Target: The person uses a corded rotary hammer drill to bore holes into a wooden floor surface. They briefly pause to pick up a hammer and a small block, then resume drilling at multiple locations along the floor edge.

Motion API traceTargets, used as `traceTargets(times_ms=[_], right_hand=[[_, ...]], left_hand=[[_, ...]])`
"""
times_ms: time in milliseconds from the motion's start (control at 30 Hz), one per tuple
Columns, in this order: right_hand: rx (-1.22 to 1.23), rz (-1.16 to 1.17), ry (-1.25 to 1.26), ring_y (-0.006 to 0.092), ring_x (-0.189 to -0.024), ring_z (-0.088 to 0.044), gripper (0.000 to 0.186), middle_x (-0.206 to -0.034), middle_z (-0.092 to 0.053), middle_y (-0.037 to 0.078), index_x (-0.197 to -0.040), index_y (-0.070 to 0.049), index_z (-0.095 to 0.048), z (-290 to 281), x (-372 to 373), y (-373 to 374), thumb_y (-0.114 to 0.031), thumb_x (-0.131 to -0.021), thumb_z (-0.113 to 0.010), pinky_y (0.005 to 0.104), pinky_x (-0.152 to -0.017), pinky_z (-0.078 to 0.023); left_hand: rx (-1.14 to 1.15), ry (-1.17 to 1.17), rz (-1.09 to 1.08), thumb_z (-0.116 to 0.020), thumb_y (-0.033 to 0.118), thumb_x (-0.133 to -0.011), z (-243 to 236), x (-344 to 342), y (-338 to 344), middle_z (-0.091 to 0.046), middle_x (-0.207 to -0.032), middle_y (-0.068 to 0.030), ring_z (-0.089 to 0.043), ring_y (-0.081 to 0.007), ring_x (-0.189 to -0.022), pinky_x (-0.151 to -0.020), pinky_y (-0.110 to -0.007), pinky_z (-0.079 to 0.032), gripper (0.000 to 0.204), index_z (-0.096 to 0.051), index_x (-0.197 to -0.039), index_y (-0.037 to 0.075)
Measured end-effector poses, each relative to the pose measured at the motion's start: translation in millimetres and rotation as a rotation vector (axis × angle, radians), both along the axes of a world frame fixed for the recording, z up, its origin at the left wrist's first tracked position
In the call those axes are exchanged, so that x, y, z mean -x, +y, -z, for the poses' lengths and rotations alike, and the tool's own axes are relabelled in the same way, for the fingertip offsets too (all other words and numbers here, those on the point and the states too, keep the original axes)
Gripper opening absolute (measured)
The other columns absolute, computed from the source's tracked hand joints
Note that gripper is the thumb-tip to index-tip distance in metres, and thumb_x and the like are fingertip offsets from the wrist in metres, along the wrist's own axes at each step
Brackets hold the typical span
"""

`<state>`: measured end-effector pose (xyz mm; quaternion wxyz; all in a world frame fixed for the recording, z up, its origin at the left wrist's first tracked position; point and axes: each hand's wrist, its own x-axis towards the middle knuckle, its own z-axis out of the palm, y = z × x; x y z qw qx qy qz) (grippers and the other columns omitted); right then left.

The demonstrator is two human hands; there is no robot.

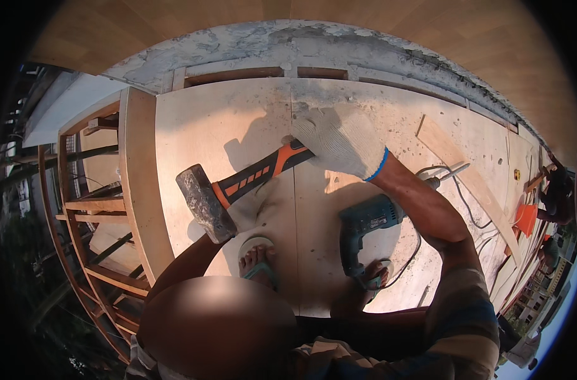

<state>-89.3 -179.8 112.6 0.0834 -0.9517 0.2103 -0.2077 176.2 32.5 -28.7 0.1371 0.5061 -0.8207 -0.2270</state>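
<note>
Two pale plywood sheets [196,123] meet at a seam running away from the person, bounded at left by a long timber board [136,177] with an open frame [101,204] outside it, and at the far side by a rough grey wall [238,47]. The widest open stretch lies left of and beyond the hammer [257,177]; at right, a drill [364,225], its cable and a loose wood strip [459,158] take up room. The hammer is above the sheets, its scuffed, blocky grey head to the left, its black handle marked with orange. The gloved right hand [339,139] grasps the handle's end. The left hand [248,211] is mostly behind the hammer; whether it grips, I cannot tell.
</note>
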Motion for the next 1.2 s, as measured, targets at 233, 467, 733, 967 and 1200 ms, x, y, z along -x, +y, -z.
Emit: traceTargets(times_ms=[233, 467, 733, 967, 1200], right_hand=[[-0.188, 0.502, 0.592, 0.0422, -0.092, -0.079, 0.034, -0.104, -0.081, 0.021, -0.118, -0.007, -0.079, 4, 64, -119, -0.035, -0.099, -0.077, 0.0538, -0.077, -0.063], [-0.174, 0.459, 0.5, 0.0411, -0.091, -0.079, 0.042, -0.096, -0.081, 0.018, -0.12, -0.011, -0.078, 6, 82, -37, -0.045, -0.096, -0.08, 0.053, -0.078, -0.061], [-0.124, -0.083, 0.159, 0.0416, -0.088, -0.076, 0.034, -0.108, -0.079, 0.016, -0.121, -0.012, -0.078, 3, 16, -23, -0.033, -0.094, -0.082, 0.0497, -0.075, -0.062], [-0.095, 0.613, 0.683, 0.0392, -0.093, -0.08, 0.036, -0.1, -0.082, 0.018, -0.111, -0.009, -0.078, 15, 103, -117, -0.038, -0.091, -0.081, 0.0536, -0.079, -0.062], [-0.071, -0.017, 0.144, 0.0363, -0.083, -0.076, 0.03, -0.098, -0.078, 0.01, -0.113, -0.014, -0.08, -34, 37, 21, -0.036, -0.092, -0.083, 0.05, -0.075, -0.06]], left_hand=[[0.087, -0.019, 0.021, -0.078, 0.033, -0.099, -25, 22, -19, -0.056, -0.164, -0.0208, -0.049, -0.0411, -0.155, -0.132, -0.052, -0.04, 0.064, -0.062, -0.154, 0.004], [0.031, -0.036, -0.03, -0.073, 0.035, -0.101, -33, 10, -20, -0.057, -0.163, -0.0171, -0.046, -0.0403, -0.158, -0.135, -0.055, -0.034, 0.058, -0.065, -0.149, 0.004], [0.185, 0.084, -0.009, -0.078, 0.032, -0.094, -10, 8, -14, -0.062, -0.158, -0.0174, -0.051, -0.0405, -0.153, -0.133, -0.057, -0.034, 0.059, -0.068, -0.145, 0.004], [0.138, 0.065, -0.045, -0.078, 0.031, -0.097, -13, 20, -22, -0.057, -0.163, -0.0194, -0.048, -0.0407, -0.155, -0.135, -0.058, -0.034, 0.056, -0.067, -0.146, 0.005], [0.171, -0.013, 0.015, -0.077, 0.019, -0.097, -11, 4, -7, -0.058, -0.163, -0.0182, -0.049, -0.0399, -0.154, -0.133, -0.059, -0.035, 0.057, -0.067, -0.152, 0.004]])
